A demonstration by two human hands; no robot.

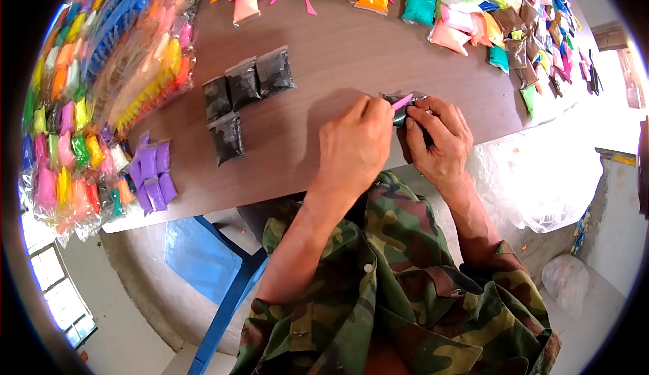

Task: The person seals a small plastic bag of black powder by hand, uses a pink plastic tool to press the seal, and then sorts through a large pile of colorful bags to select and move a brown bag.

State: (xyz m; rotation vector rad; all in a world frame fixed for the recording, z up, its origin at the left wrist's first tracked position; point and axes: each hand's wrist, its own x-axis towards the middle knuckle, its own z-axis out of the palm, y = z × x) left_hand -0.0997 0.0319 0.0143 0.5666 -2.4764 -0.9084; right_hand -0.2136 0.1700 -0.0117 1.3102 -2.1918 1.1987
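Observation:
My left hand is closed around a thin pink stick, its tip pointing right over a small dark packet. On the packet's right side, my right hand grips it with bent fingers near the table's front edge. To the left lie several black packets: three side by side in a slanting row and one just below them. The two hands are close together, with the packet between them.
Bagged colourful packets cover the table's left end, beside purple packets. Many loose coloured packets are heaped along the far and right side of the table. A clear plastic bag hangs at the right edge.

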